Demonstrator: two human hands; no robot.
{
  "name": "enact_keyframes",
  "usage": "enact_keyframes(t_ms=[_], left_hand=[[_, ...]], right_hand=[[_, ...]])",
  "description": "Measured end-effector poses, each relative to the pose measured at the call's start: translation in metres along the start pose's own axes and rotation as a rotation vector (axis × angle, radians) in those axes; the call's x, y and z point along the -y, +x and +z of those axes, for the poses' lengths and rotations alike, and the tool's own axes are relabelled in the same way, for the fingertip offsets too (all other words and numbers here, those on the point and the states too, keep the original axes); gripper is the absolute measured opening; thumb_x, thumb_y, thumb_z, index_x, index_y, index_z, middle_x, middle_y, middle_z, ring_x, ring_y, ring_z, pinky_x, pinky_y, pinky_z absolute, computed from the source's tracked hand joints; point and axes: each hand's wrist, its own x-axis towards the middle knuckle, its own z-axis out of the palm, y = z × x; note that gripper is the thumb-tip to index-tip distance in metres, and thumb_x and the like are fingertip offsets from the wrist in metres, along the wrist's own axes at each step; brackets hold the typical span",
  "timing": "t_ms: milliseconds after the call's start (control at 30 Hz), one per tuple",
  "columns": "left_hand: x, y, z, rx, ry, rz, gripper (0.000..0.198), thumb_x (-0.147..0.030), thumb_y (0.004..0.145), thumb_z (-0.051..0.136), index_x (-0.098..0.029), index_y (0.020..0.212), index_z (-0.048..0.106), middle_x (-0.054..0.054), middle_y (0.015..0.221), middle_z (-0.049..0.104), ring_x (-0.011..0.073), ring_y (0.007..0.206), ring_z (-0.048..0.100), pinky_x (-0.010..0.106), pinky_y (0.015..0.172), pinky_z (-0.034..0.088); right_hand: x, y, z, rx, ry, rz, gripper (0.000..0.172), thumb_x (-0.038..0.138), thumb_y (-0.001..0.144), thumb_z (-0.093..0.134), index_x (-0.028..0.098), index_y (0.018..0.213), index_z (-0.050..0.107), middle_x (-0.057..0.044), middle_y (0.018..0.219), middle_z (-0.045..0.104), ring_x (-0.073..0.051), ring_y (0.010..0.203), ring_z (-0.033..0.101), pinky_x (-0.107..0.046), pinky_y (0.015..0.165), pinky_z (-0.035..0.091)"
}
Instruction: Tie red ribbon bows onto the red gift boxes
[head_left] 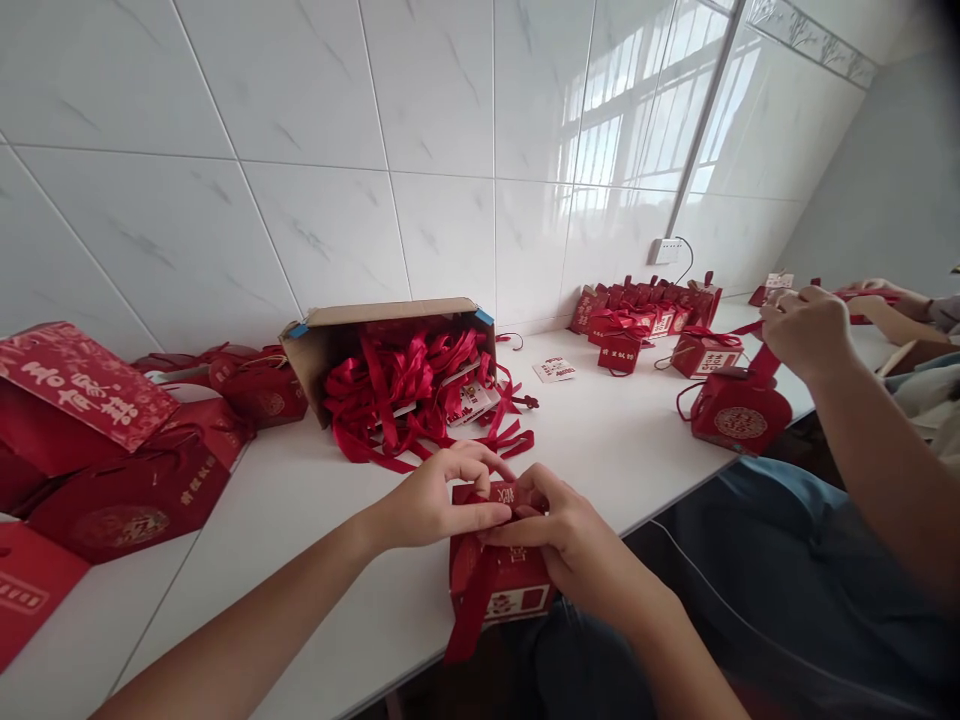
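A red gift box (517,572) with gold and cream lettering sits at the table's front edge, directly before me. Red ribbon (474,605) crosses its top, and one tail hangs down the near side. My left hand (448,500) is closed, thumb and fingers pinching the ribbon on top of the box. From the other side, my right hand (559,525) also pinches the ribbon, its fingertips meeting the left ones. The fingers hide most of the ribbon's middle, so I cannot tell whether it is knotted.
Behind the hands, a cardboard carton (386,316) lies open with red ribbons (397,375) spilling out. Red boxes (127,490) are piled at left. A card (553,369) and more boxes (645,310) stand along the wall. At right, a co-worker's hand (808,325) lifts ribbon from another box (739,415).
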Motion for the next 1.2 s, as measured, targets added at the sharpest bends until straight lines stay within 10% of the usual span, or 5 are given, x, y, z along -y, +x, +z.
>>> enact_keyframes(t_ms=[267, 467, 1200], left_hand=[[-0.004, 0.002, 0.005, -0.037, -0.218, -0.151, 0.030, -0.030, 0.077, 0.064, -0.018, 0.063, 0.040, 0.005, 0.097, 0.066, 0.0189, 0.090, 0.059, 0.033, 0.082, 0.044], [-0.002, 0.002, 0.011, -0.044, -0.338, -0.191, 0.032, -0.027, 0.073, 0.068, -0.018, 0.063, 0.039, 0.005, 0.092, 0.066, 0.0197, 0.092, 0.060, 0.032, 0.081, 0.048], [0.001, 0.002, 0.033, -0.233, -0.269, -0.183, 0.030, -0.029, 0.078, 0.064, -0.018, 0.057, 0.044, 0.006, 0.084, 0.069, 0.0245, 0.104, 0.061, 0.031, 0.083, 0.048]], right_hand=[[-0.001, -0.001, -0.003, -0.076, 0.128, -0.063, 0.049, -0.002, 0.084, 0.038, 0.030, 0.093, 0.072, -0.005, 0.095, 0.049, -0.015, 0.087, 0.052, -0.030, 0.078, 0.048], [-0.005, 0.002, 0.002, -0.386, 0.256, 0.117, 0.004, 0.018, 0.085, 0.056, 0.021, 0.085, 0.053, 0.000, 0.077, 0.057, -0.012, 0.069, 0.052, -0.024, 0.063, 0.046], [-0.024, 0.010, 0.012, -0.580, 0.439, 0.246, 0.014, 0.025, 0.080, 0.064, 0.021, 0.080, 0.050, 0.000, 0.074, 0.058, -0.013, 0.065, 0.056, -0.026, 0.060, 0.046]])
